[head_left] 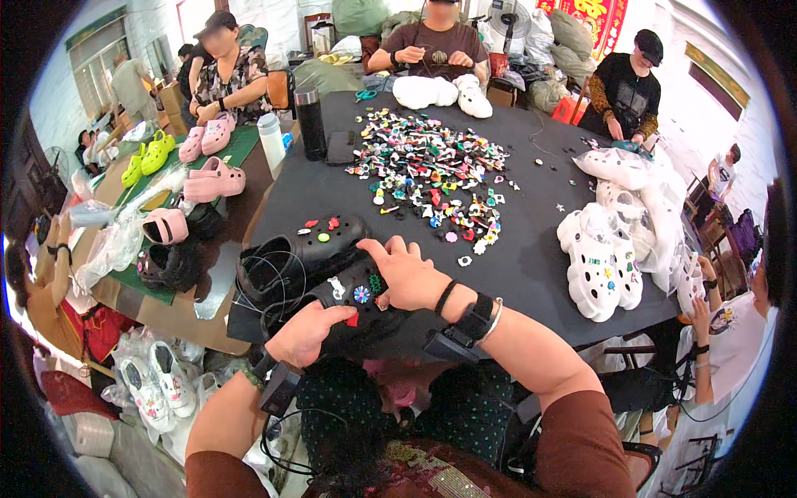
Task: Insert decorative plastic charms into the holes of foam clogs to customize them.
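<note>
A black clog (334, 320) lies at the near table edge between my hands, with a white, a blue flower and a green charm on its top. My left hand (300, 334) is closed on its near side, the thumb beside a red charm (352, 320). Over the toe end, my right hand (407, 276) grips the clog with bent fingers; its fingertips are partly hidden. Just beyond lies a second black clog (278, 259) carrying red and green charms (324, 237). A thin pale cord loops over the heel ends.
A heap of colourful charms (427, 153) covers the table's middle. White clogs (594, 270) and plastic-wrapped pairs (635, 187) lie at the right. A black tumbler (310, 124), a phone (341, 147) and a clear bottle (271, 141) are at the far left. Other people sit around the tables.
</note>
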The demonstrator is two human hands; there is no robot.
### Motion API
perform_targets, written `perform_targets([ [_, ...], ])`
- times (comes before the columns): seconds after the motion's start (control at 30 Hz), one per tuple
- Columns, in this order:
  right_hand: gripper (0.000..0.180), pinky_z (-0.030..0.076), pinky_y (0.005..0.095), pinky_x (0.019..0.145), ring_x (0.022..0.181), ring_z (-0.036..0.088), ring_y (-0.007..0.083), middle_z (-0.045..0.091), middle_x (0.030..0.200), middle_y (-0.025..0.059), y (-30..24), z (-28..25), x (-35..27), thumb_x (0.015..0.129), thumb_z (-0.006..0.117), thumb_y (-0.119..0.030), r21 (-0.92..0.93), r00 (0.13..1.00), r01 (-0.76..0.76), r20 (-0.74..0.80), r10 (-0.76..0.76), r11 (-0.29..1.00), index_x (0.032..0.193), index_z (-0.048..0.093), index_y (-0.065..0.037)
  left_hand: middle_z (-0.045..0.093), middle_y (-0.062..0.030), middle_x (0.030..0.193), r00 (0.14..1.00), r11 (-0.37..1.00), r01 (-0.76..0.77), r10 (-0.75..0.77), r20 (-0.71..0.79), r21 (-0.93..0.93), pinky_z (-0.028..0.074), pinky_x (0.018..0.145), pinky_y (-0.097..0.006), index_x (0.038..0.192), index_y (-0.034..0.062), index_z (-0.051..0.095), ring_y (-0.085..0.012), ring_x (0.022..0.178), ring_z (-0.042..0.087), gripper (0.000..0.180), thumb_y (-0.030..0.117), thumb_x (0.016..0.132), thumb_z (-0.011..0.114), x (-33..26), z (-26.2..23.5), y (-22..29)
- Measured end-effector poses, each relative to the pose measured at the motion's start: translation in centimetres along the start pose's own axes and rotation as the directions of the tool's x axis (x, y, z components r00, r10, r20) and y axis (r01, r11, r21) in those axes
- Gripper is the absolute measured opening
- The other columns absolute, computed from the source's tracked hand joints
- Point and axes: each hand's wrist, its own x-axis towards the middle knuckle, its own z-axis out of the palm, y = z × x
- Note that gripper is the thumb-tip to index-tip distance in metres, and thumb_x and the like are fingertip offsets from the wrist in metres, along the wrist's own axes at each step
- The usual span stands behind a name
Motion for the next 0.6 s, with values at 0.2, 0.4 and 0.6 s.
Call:
perform_targets([
  [0.2,0.098,0.045,0.0612,0.09,0.119,0.045,0.0433,0.042,0.129,0.0169,-1.1,-0.2,0.2,0.062,0.086,-0.017,-0.084,0.999,-0.032,0.014,0.033,0.996,0.143,0.03,-0.027,0.064,0.0006,0.103,1.0,1.0,-0.018,0.018,-0.017,-0.007,0.041,0.089,-0.029,0.109,0.0046,0.062,-0.0122,0.096,0.056,0.022,0.009,0.087,0.061,0.0,-0.3,-0.9],
  [0.4,0.112,0.042,0.0487,0.102,0.122,0.045,0.048,0.042,0.134,0.0268,0.4,-0.5,0.4,0.063,0.085,-0.011,0.084,0.99,0.08,0.108,-0.089,0.993,0.148,0.013,-0.017,0.064,0.0003,0.104,0.998,0.998,-0.057,0.057,-0.017,-0.001,0.04,0.091,-0.03,0.109,0.0042,0.063,-0.0133,0.098,0.057,0.024,0.007,0.086,0.062,-0.6,-0.5,-1.6],
  [0.6,0.108,0.041,0.0546,0.1,0.12,0.045,0.0497,0.04,0.137,0.0235,1.0,0.0,0.6,0.067,0.084,-0.018,0.018,0.983,0.118,0.14,-0.119,0.993,0.149,0.015,-0.025,0.064,0.0,0.107,0.993,0.993,-0.104,0.107,0.05,-0.057,0.04,0.092,-0.03,0.111,0.0031,0.062,-0.0132,0.1,0.057,0.026,0.004,0.085,0.063,-0.4,-0.9,-2.4],
])
